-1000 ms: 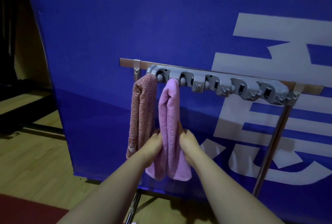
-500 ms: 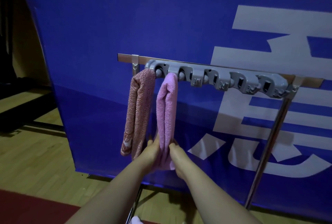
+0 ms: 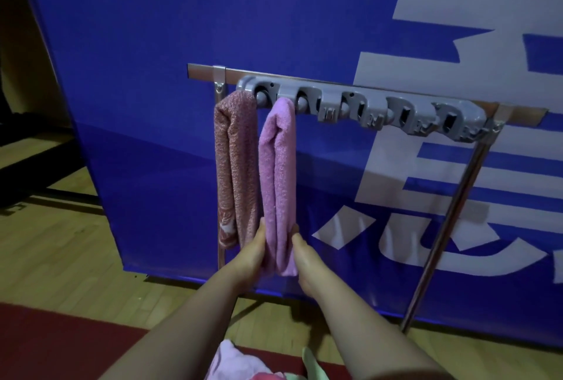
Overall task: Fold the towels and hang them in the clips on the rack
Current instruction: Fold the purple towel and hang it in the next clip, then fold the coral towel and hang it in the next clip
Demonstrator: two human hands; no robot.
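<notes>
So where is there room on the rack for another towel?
The grey clips between the pink towel and the right post are bare. The left end is crowded: reddish towel, pink towel, and the left hand and right hand gripping it.

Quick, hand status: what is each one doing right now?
Left hand: grips the lower end of the pink towel.
Right hand: grips the same lower end from the other side.

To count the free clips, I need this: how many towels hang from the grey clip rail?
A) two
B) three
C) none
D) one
A: a reddish towel hangs at the left end of the grey clip rail, and a pink towel hangs from the next clip; the other clips hold nothing.
</notes>
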